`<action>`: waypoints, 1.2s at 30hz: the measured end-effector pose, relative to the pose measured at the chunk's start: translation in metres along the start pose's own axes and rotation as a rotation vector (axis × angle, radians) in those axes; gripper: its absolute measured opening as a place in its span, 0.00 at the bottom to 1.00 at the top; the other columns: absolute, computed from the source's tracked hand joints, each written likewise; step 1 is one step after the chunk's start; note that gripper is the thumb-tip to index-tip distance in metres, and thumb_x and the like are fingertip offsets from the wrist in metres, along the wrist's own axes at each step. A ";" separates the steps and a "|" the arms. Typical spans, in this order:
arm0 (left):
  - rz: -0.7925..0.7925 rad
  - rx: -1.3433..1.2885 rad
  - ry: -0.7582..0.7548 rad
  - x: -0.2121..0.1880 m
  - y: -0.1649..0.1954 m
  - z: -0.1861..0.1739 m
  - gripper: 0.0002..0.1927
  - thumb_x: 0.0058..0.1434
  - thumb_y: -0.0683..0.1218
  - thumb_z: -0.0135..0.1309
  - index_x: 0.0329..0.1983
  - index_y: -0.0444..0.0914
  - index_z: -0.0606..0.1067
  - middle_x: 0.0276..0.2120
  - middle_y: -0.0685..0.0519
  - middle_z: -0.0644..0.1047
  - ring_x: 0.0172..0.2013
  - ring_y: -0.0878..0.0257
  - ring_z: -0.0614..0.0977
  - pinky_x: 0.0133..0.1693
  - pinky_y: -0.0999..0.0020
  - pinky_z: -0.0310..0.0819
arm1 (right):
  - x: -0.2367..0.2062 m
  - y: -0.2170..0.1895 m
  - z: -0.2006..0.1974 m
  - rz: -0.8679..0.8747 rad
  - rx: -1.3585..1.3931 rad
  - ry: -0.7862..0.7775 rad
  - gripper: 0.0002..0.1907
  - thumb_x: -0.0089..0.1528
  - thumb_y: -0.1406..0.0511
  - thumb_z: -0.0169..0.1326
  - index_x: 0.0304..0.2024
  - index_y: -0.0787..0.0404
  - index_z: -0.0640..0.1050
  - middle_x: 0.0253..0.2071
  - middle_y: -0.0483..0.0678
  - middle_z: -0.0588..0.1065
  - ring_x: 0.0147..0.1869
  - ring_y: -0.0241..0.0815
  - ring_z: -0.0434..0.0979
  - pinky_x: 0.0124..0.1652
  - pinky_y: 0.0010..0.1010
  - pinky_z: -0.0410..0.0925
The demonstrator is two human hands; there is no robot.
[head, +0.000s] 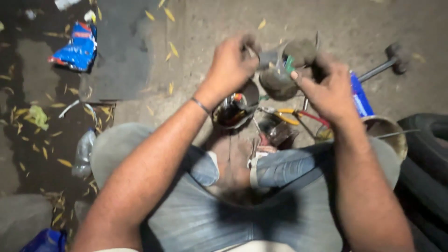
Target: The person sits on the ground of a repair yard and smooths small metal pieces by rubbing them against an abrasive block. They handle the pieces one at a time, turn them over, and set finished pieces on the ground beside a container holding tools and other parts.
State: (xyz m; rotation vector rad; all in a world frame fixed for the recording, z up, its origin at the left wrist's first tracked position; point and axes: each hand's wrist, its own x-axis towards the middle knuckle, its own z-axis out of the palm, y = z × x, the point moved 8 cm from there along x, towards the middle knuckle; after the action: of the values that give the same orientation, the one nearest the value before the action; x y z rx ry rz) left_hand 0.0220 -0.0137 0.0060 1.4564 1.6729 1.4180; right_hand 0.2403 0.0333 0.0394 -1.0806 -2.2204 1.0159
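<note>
Above the dirt floor [224, 28], both hands, left hand [231, 63] and right hand [329, 88], have fingers clamped on a blurred grey metal part [280, 77], near pliers [291, 115]

Littered ground [210, 28]: hammer [387, 60], pliers [298, 115]

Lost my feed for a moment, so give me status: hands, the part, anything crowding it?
Left hand and right hand both grip a grimy metal part. Pliers and a small can sit below it.

Blue wrapper [77, 46], yellow/red pliers [298, 115], faded blue jeans [280, 168], yellow leaves [173, 49], black tyre [427, 154].
</note>
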 end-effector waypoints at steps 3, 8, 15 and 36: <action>-0.119 -0.118 -0.099 -0.019 0.023 0.029 0.08 0.54 0.38 0.59 0.38 0.36 0.75 0.20 0.56 0.70 0.21 0.72 0.70 0.24 0.69 0.64 | -0.018 0.008 0.003 0.170 0.435 0.022 0.12 0.66 0.63 0.59 0.46 0.66 0.79 0.30 0.41 0.73 0.30 0.31 0.68 0.30 0.26 0.62; -0.202 -0.295 -0.141 0.053 0.033 -0.004 0.08 0.56 0.35 0.55 0.39 0.34 0.74 0.18 0.59 0.70 0.20 0.74 0.70 0.22 0.72 0.63 | 0.054 0.003 0.023 0.401 0.800 0.048 0.10 0.66 0.64 0.57 0.40 0.65 0.76 0.33 0.44 0.77 0.32 0.33 0.76 0.31 0.26 0.71; -0.351 -0.801 -0.321 0.064 0.079 -0.058 0.14 0.64 0.43 0.58 0.47 0.28 0.72 0.30 0.43 0.83 0.25 0.59 0.85 0.28 0.62 0.84 | 0.080 -0.060 -0.007 0.140 0.397 0.294 0.18 0.65 0.61 0.58 0.49 0.71 0.79 0.41 0.46 0.78 0.43 0.34 0.76 0.41 0.28 0.70; 0.041 0.107 0.212 0.051 0.079 -0.092 0.19 0.49 0.60 0.65 0.34 0.41 0.85 0.33 0.46 0.83 0.42 0.49 0.83 0.49 0.56 0.78 | 0.084 -0.059 0.029 0.012 0.391 0.168 0.18 0.62 0.69 0.67 0.52 0.70 0.78 0.38 0.53 0.78 0.38 0.37 0.72 0.36 0.30 0.64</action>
State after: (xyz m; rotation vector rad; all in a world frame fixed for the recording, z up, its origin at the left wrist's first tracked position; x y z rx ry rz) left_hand -0.0418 -0.0097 0.1210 1.4471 1.8829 1.5744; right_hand 0.1447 0.0652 0.0747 -0.9623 -1.7881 1.2498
